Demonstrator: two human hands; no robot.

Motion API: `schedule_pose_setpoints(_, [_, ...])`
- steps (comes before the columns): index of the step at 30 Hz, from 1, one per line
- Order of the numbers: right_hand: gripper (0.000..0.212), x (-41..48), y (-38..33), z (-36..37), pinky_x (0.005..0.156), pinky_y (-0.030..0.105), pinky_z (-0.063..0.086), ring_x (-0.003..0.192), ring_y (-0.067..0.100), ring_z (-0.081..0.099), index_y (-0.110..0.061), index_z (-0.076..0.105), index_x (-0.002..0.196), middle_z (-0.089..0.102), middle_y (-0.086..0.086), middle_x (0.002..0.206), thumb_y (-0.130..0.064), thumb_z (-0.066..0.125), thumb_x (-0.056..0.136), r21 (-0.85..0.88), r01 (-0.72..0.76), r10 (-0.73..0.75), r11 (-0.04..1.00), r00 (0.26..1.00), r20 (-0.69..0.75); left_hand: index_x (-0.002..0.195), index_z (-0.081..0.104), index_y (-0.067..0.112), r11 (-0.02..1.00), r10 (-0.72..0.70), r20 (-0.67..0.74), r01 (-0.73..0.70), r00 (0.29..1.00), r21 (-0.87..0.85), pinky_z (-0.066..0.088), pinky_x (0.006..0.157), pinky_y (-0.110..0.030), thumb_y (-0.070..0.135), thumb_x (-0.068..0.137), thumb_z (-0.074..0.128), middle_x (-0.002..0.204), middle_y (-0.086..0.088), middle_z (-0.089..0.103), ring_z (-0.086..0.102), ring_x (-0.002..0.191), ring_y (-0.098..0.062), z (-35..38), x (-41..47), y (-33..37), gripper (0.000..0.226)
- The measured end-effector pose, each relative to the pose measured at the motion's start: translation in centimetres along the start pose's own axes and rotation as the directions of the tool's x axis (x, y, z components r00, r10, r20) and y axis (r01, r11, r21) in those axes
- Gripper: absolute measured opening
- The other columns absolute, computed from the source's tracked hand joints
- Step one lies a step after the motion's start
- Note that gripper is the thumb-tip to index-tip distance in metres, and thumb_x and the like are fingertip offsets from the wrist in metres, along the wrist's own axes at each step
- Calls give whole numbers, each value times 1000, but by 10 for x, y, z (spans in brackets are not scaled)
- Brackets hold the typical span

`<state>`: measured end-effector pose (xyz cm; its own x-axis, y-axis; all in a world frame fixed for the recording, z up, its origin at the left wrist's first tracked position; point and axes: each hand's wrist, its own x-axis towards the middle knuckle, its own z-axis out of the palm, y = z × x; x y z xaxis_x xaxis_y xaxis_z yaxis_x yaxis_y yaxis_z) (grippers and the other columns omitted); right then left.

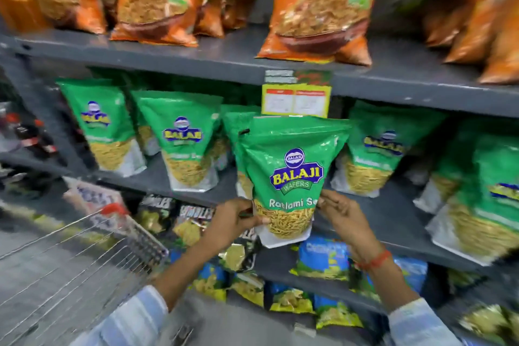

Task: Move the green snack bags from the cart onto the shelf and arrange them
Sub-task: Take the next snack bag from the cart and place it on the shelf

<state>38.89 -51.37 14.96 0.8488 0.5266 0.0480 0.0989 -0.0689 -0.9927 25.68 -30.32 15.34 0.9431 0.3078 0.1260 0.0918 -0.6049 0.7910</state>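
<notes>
I hold a green Balaji snack bag (292, 174) upright in front of the middle grey shelf (157, 180). My left hand (234, 220) pinches its lower left edge. My right hand (341, 215) touches its lower right edge with the fingertips. Several more green bags stand on that shelf, to the left (182, 140) and to the right (376, 146). Another green bag (238, 132) stands directly behind the held one. The wire cart (70, 270) is at the lower left; I see no bags inside it.
Orange snack bags (320, 3) fill the upper shelf. A yellow price tag (296, 100) hangs from that shelf's edge just above the held bag. Black, blue and yellow packs (323, 258) sit on the lower shelves. The cart's red handle (115, 209) is close to my left arm.
</notes>
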Motion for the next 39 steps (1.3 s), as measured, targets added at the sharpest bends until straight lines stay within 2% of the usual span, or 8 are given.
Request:
schedule_pose_setpoints(6, [24,-10,9,-60,73,15,55,86,10,66,3,61,111,75,-11,87,3,46,92,-9,-10,8,1000,978,-208,66,67,12,988,65,169,-39,983,-150,42,60,-18,20,75,74,64,3,68,52,59,10,62,41,40,14])
schedule_pose_setpoints(12, [26,3,27,-96,85,36,53,91,23,62,5,62,111,70,10,99,7,45,90,17,-31,35,999,897,-441,86,67,-2,977,112,261,-58,959,-206,41,59,-7,16,80,69,90,-19,72,54,60,17,111,93,52,20])
schedule_pose_setpoints(15, [32,16,41,-103,85,33,52,80,0,66,6,57,117,74,-17,81,11,47,87,62,-74,96,995,852,-515,95,64,-8,972,132,327,-57,936,-229,43,64,-3,9,83,65,99,-14,69,60,74,13,124,114,53,21])
schedule_pose_setpoints(18, [37,18,50,-97,83,33,50,78,-2,64,7,51,122,71,-9,88,16,44,86,100,-91,130,991,842,-523,112,61,0,977,99,294,-38,951,-208,53,86,-25,22,84,65,114,-16,69,65,104,-21,132,114,43,36])
schedule_pose_setpoints(22, [39,11,51,-79,88,33,46,104,25,55,2,47,125,57,16,119,13,38,89,62,-23,57,998,768,-638,125,51,14,983,93,253,-49,963,-175,52,93,-39,45,81,63,123,-10,65,61,114,-26,141,107,33,55])
schedule_pose_setpoints(25, [33,10,40,-68,91,28,41,111,25,51,4,46,126,54,20,127,0,38,94,-90,32,-90,995,624,-776,147,8,20,989,128,65,-122,990,-88,39,108,-41,68,76,47,153,-6,32,36,136,-22,141,95,44,94])
schedule_pose_setpoints(31, [29,-1,31,-66,98,38,42,116,30,49,-11,48,119,51,17,123,-24,33,97,-378,92,-375,921,470,-799,145,-12,15,775,606,-139,-542,783,325,0,121,-34,53,93,29,157,5,-21,-6,147,-12,160,75,77,77])
schedule_pose_setpoints(39, [30,-26,36,-137,111,29,27,131,26,33,-7,47,121,40,18,135,-14,34,96,-522,19,-476,853,439,-762,146,-9,18,669,735,-50,-711,677,215,9,121,-25,33,98,30,158,7,-13,0,146,-7,241,80,137,64])
